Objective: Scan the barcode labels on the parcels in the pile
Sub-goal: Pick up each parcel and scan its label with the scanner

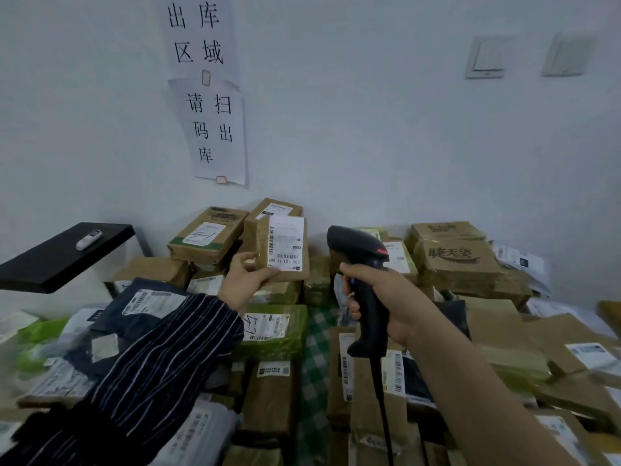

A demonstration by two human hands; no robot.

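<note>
My left hand (243, 280) pinches the lower left corner of a small brown cardboard parcel (263, 250), held upright above the pile. Its white barcode label (285, 243) faces me. My right hand (379, 301) grips the handle of a black corded barcode scanner (361, 260). The scanner's head sits just right of the parcel and points towards it. Below both hands lies the pile of parcels (279, 391): brown boxes, a green-taped box (272, 331) and dark and grey mailer bags, many with labels showing.
A black shelf (57, 257) with a small white remote (89, 239) juts out at the left. Paper signs (210, 95) hang on the wall behind the pile, with wall switches (487, 58) at the upper right. More boxes (453, 260) are stacked at the right.
</note>
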